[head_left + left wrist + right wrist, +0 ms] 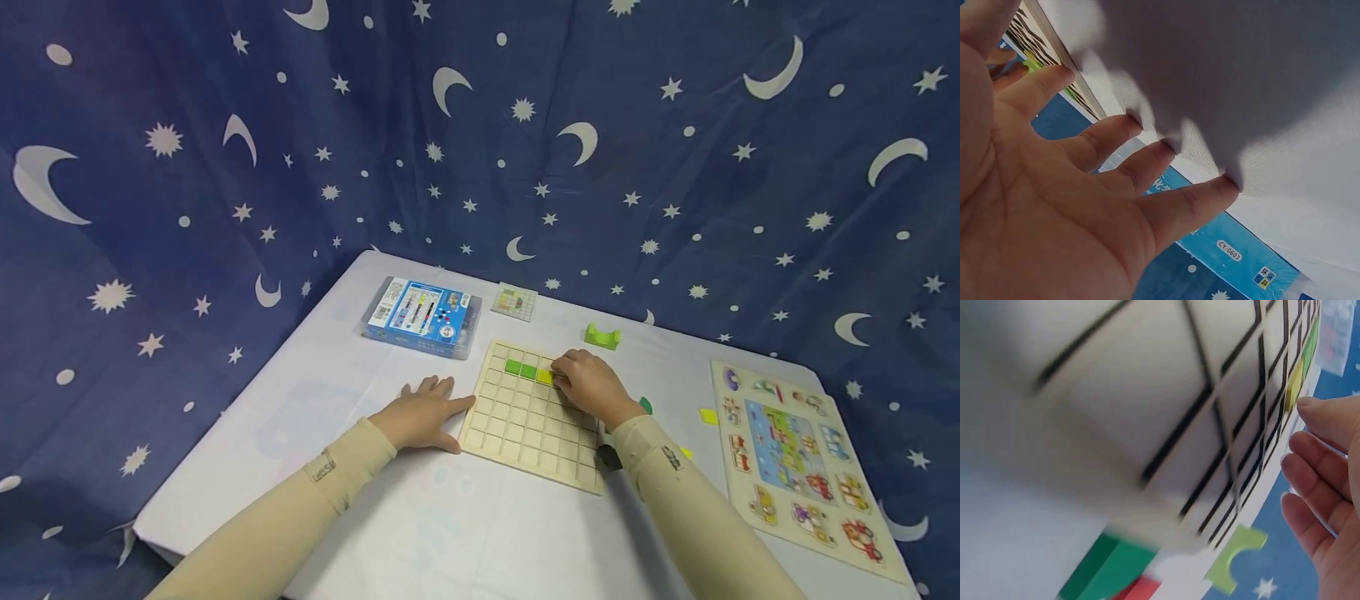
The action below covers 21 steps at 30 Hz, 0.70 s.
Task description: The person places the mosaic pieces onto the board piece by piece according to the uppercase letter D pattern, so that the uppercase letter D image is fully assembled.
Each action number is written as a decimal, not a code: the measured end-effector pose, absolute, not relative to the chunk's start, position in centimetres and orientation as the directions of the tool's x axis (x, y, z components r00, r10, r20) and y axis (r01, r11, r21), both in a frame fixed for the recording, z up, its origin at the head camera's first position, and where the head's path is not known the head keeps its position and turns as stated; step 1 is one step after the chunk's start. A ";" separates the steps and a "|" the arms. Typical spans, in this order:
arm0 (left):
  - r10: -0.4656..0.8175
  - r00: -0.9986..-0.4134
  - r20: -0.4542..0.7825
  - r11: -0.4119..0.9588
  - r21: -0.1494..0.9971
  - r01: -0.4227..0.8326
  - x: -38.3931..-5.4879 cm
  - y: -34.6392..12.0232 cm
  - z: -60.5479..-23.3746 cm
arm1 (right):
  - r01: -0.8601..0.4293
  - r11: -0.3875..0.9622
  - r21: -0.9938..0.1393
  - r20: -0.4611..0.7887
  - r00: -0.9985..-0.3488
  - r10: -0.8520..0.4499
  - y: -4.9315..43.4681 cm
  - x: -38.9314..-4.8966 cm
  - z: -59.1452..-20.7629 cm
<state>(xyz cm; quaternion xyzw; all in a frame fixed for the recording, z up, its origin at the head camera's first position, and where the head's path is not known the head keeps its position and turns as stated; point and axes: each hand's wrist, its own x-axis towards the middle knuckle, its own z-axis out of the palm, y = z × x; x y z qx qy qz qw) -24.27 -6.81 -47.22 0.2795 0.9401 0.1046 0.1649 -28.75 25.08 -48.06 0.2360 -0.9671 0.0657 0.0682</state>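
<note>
A pale wooden board (517,433) marked off in square cells lies on the table. In one of its upper rows, two green square tiles (521,368) sit beside a yellow square tile (545,377). My right hand (592,385) reaches over the board's upper right part, thumb and fingertips pinching at the yellow tile; the thumb meets its edge in the right wrist view, and the index finger is hidden there. Fingers spread, my left hand (423,414) rests on the cloth along the board's left edge. Its palm (1054,212) holds nothing.
Behind the board are a blue-labelled clear plastic box (423,317), a small pattern card (514,302) and a green notched block (602,336). A picture puzzle board (802,458) lies at the right. Near my right forearm are yellow (708,416) and dark green (1107,565) pieces.
</note>
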 end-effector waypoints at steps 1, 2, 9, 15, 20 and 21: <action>0.560 -0.790 -0.251 0.821 0.295 0.488 -24.2 -6.8 -47.2 | -0.457 0.885 -0.092 0.165 -0.883 -0.439 25.5 -28.6 -48.0; 0.559 -0.790 -0.251 0.822 0.295 0.488 -24.2 -6.8 -47.3 | -0.445 0.891 -0.093 0.163 -0.889 -0.427 26.0 -28.3 -47.9; 0.566 -0.792 -0.227 0.818 0.273 0.506 -24.3 -6.7 -47.4 | -0.246 0.964 -0.100 0.126 -0.964 -0.233 31.4 -26.9 -47.5; 0.568 -0.792 -0.225 0.815 0.285 0.504 -24.3 -6.7 -47.6 | -0.012 0.995 -0.095 0.011 -1.000 -0.011 36.9 -25.5 -47.3; 0.569 -0.792 -0.222 0.814 0.286 0.505 -24.3 -6.7 -47.5 | 0.067 0.997 -0.043 -0.069 -0.996 0.064 40.3 -24.2 -47.4; 0.568 -0.792 -0.223 0.815 0.286 0.504 -24.3 -6.7 -47.5 | 0.077 0.997 -0.031 -0.088 -0.993 0.074 40.8 -23.9 -47.4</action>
